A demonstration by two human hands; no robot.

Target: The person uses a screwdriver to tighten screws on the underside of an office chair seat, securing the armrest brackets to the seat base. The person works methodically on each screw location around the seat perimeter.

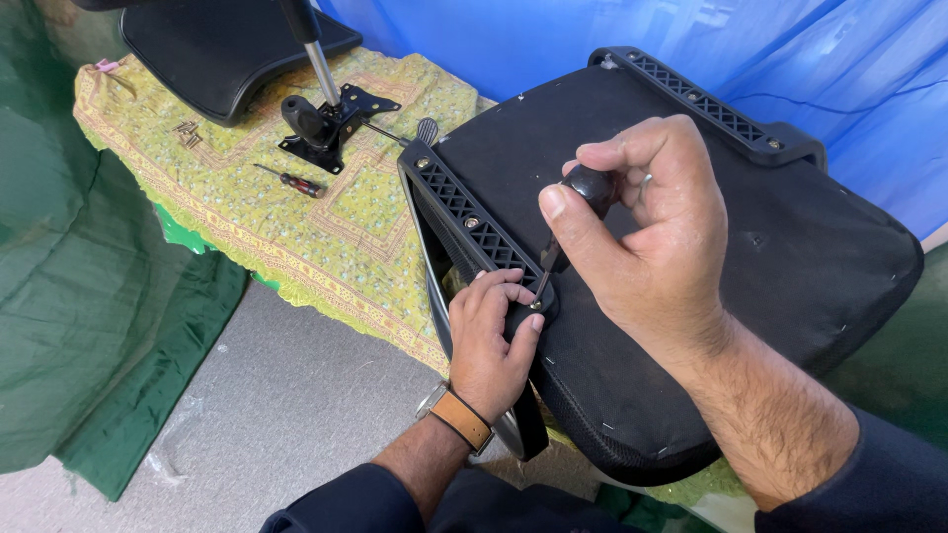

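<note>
Black-handled screwdriver (568, 222) tilted, tip at black ribbed bracket (474, 222) on upturned black seat cushion (790, 257)
</note>
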